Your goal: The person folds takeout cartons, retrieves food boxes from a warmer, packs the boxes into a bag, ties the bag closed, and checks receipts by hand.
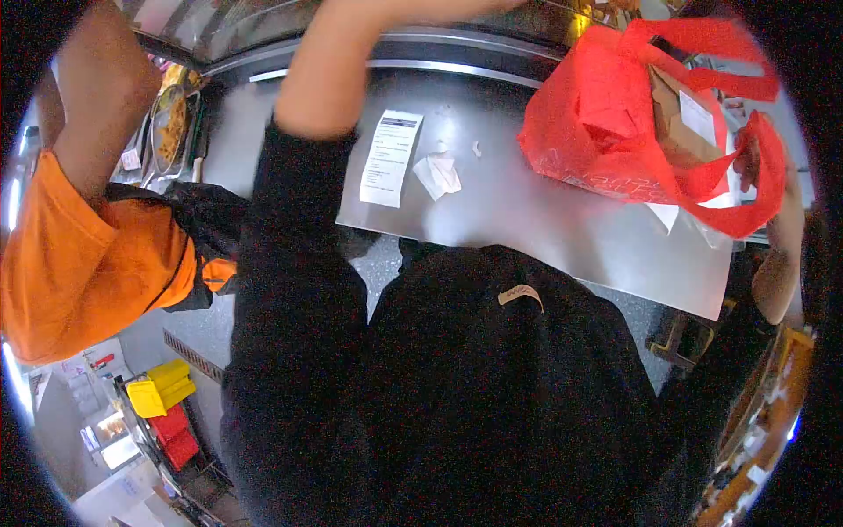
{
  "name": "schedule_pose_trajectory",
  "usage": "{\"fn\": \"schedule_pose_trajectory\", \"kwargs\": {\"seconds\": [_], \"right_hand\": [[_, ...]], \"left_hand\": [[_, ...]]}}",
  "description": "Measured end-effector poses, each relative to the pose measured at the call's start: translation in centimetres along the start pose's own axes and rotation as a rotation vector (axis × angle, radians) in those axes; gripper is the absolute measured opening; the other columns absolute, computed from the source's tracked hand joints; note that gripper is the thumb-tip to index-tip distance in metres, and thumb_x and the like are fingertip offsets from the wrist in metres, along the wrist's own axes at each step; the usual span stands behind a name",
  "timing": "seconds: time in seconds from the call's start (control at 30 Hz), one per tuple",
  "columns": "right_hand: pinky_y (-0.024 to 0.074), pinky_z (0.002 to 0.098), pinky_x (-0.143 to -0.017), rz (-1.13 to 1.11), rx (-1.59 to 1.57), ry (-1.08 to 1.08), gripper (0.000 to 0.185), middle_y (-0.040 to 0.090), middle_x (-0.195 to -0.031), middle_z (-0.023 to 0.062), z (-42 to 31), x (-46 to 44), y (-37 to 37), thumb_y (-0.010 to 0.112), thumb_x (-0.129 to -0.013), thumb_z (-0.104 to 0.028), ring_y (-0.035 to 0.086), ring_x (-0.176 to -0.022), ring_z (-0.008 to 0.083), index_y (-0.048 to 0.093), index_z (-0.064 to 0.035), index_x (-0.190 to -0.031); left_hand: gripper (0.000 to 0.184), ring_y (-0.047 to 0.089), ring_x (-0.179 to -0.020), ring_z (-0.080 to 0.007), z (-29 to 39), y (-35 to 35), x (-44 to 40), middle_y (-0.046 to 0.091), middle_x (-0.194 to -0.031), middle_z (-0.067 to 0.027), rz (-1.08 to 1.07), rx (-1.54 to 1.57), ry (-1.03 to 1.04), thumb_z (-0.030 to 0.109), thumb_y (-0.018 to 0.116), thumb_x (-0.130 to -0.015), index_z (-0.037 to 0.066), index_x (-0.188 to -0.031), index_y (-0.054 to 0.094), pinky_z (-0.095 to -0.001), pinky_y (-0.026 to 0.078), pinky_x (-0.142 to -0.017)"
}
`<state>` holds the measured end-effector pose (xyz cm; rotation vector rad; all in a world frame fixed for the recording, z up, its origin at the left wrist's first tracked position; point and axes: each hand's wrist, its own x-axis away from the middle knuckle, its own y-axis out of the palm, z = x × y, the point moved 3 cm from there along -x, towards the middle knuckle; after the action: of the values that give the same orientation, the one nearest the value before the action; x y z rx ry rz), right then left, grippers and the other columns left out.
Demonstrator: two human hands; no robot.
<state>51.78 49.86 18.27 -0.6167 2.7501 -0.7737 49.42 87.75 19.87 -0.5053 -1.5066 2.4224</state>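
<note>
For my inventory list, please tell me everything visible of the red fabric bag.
The red, fabric-looking bag sits open on the right of the grey metal table, with pale writing low on its side. A brown cardboard box with a white label shows inside. One strap handle blurs above; the right-hand grip is at the other, its hold unclear.

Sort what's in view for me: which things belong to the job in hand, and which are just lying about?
Likely in the job:
red bag
cardboard box in it
right hand, by the handle

Likely lying about:
crumpled paper
printed slip (may go with the bag; unclear)
yellow container
</note>
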Motion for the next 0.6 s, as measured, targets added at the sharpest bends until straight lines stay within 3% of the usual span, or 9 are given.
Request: {"fn": "schedule_pose_trajectory", "kwargs": {"seconds": [0.07, 0.1, 0.17, 0.23, 0.37, 0.43, 0.53, 0.57, 0.6], "right_hand": [[0.0406, 0.0214, -0.062, -0.111, -0.026, -0.022, 0.051, 0.052, -0.108, 0.0089, 0.0, -0.1, 0.0, 0.047, -0.085, -0.034, 0.053, -0.081, 0.0114, 0.037, -0.0053, -0.125], [0.0397, 0.0208, -0.064, -0.138, -0.059, -0.057, 0.051, 0.05, -0.108, 0.0075, -0.3, 0.0, 0.2, 0.047, -0.084, -0.034, 0.052, -0.082, 0.011, 0.036, -0.0055, -0.125], [0.0389, 0.0212, -0.068, -0.176, -0.091, -0.109, 0.051, 0.048, -0.109, 0.0067, -1.1, 0.5, 0.7, 0.048, -0.084, -0.031, 0.05, -0.085, 0.0114, 0.034, -0.0053, -0.125], [0.0393, 0.0233, -0.073, -0.199, -0.095, -0.144, 0.051, 0.046, -0.112, 0.0076, -1.9, 0.7, 1.4, 0.049, -0.083, -0.026, 0.051, -0.09, 0.0129, 0.032, -0.0047, -0.126], [0.0395, 0.0262, -0.079, -0.105, 0.01, -0.101, 0.05, 0.043, -0.121, 0.0111, -2.8, 1.6, 0.5, 0.049, -0.08, -0.013, 0.051, -0.1, 0.0157, 0.031, -0.0026, -0.126], [0.0385, 0.026, -0.081, -0.011, -0.067, -0.113, 0.048, 0.046, -0.118, 0.0113, -2.9, 3.2, 0.2, 0.049, -0.079, -0.012, 0.05, -0.1, 0.0158, 0.035, -0.0014, -0.124], [0.0406, 0.0253, -0.075, 0.45, 0.052, -0.168, 0.036, 0.052, -0.106, 0.0109, -3.4, 8.2, 0.0, 0.051, -0.079, -0.01, 0.052, -0.09, 0.016, 0.045, -0.0006, -0.114], [0.0377, 0.0229, -0.071, 0.444, 0.077, -0.244, 0.032, 0.053, -0.097, 0.0126, -3.7, 10.6, 0.7, 0.05, -0.076, -0.015, 0.051, -0.08, 0.0167, 0.048, 0.0021, -0.103], [0.0393, 0.0245, -0.069, 0.238, -0.087, -0.362, 0.026, 0.054, -0.09, 0.0133, -4.3, 12.1, 3.1, 0.052, -0.074, -0.017, 0.052, -0.079, 0.0174, 0.051, -0.0003, -0.094]], "left_hand": [[0.064, 0.054, -0.097, -0.0266, -10.7, 6.9, 6.1, 0.056, -0.106, -0.0159, -0.205, -0.026, -0.456, 0.05, 0.061, -0.067, 0.006, -0.112, 0.051, -0.0355, 0.042, -0.084], [0.069, 0.048, -0.106, -0.0333, -14.9, 11.0, 9.9, 0.05, -0.113, -0.0228, -0.132, -0.098, -0.665, 0.049, 0.059, -0.068, -0.003, -0.111, 0.049, -0.0373, 0.038, -0.09], [0.105, 0.028, -0.122, -0.0371, -19.9, 18.0, 15.8, 0.026, -0.129, -0.0307, -0.4, -0.015, -0.972, 0.062, 0.063, -0.057, -0.014, -0.121, 0.03, -0.0355, 0.026, -0.1], [0.106, 0.03, -0.121, -0.0365, -19.3, 21.6, 18.9, 0.029, -0.128, -0.0301, -0.116, 0.099, -1.104, 0.059, 0.069, -0.051, -0.013, -0.119, 0.034, -0.0354, 0.027, -0.1], [0.101, 0.043, -0.111, -0.0344, -25.3, 27.8, 23.4, 0.039, -0.122, -0.0271, -0.001, 0.119, -1.074, 0.042, 0.078, -0.045, -0.011, -0.119, 0.035, -0.0364, 0.035, -0.093], [0.085, 0.051, -0.1, -0.0316, -23.3, 26.1, 23.3, 0.043, -0.119, -0.0237, 0.002, 0.189, -1.15, 0.032, 0.078, -0.052, -0.008, -0.116, 0.039, -0.0355, 0.043, -0.084], [0.071, 0.055, -0.091, -0.0277, -19.3, 22.3, 22.7, 0.047, -0.112, -0.0204, 0.352, 0.507, -1.048, 0.013, 0.074, -0.06, -0.005, -0.118, 0.035, -0.0342, 0.047, -0.077], [0.073, 0.055, -0.092, -0.0266, -16.6, 20.4, 21.6, 0.047, -0.112, -0.0193, 0.479, 0.644, -0.932, 0.008, 0.071, -0.062, -0.003, -0.12, 0.03, -0.034, 0.047, -0.076], [0.075, 0.054, -0.092, -0.0255, -12.4, 18.9, 20.0, 0.047, -0.112, -0.0183, 0.602, 0.781, -0.815, 0.002, 0.069, -0.063, -0.001, -0.123, 0.025, -0.0338, 0.047, -0.076]]}}
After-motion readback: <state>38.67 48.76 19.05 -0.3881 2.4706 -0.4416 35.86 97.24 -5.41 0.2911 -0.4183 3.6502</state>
